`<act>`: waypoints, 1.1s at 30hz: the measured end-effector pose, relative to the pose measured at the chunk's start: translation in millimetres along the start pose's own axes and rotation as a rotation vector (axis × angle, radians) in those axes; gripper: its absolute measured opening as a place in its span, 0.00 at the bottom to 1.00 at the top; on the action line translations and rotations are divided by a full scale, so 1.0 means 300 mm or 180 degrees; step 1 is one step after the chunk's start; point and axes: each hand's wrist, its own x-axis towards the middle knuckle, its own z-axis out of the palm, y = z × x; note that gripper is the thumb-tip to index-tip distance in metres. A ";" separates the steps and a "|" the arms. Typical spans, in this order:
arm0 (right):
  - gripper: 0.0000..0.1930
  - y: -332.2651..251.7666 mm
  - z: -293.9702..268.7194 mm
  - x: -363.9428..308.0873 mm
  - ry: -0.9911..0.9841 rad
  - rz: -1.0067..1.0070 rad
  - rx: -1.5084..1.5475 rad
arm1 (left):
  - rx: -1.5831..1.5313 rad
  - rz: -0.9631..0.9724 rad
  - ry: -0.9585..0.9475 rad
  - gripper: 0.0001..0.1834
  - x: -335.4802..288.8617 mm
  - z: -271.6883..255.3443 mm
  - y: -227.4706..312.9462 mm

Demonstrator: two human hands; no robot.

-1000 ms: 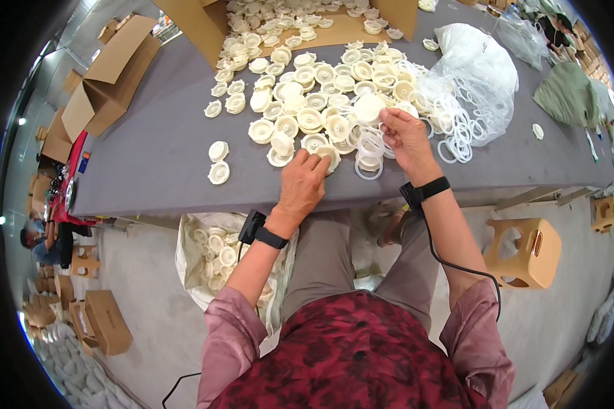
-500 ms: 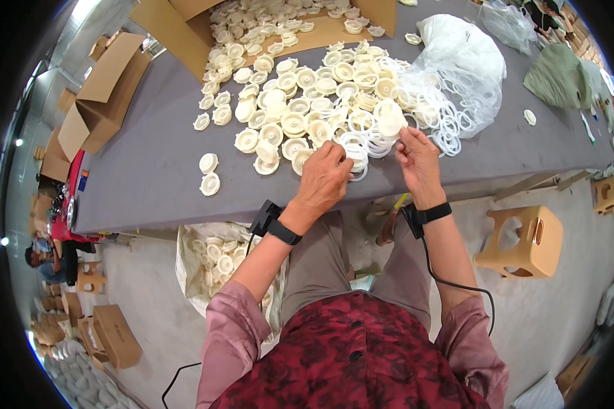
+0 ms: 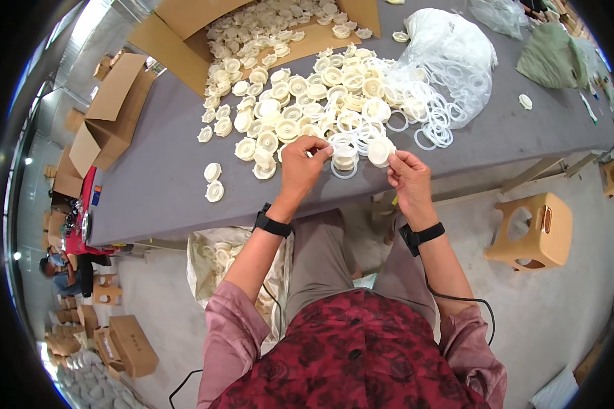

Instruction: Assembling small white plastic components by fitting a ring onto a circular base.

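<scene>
The right hand [image 3: 411, 183] grasps a round cream cap [image 3: 380, 151] between thumb and fingers, at the cap's right edge. The cap lies between the two hands, apart from the left hand [image 3: 299, 172]. The left fingertips are drawn together beside white rings [image 3: 344, 142]; whether they grip one cannot be told. Heaped cream caps [image 3: 286, 129] lie beyond both hands on the grey-covered table [image 3: 162, 163].
</scene>
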 end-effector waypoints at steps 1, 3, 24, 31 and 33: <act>0.06 0.007 0.001 -0.004 0.0016 0.0010 -0.0026 | -0.0372 -0.0422 -0.0039 0.03 0.008 -0.015 0.005; 0.06 0.019 -0.002 -0.004 -0.0027 0.0014 -0.0008 | -0.0632 -0.0774 -0.0037 0.04 0.017 -0.042 -0.004; 0.04 0.068 0.119 -0.183 -0.0418 -0.0681 -0.0580 | -0.0370 -0.0244 -0.0031 0.07 -0.250 0.118 0.209; 0.04 0.096 0.127 -0.227 -0.0745 -0.0779 -0.0769 | 0.0005 0.0222 0.0095 0.14 -0.319 0.076 0.252; 0.05 0.095 0.148 -0.256 -0.0894 -0.0650 -0.0618 | 0.0175 0.0467 0.0195 0.17 -0.343 0.060 0.237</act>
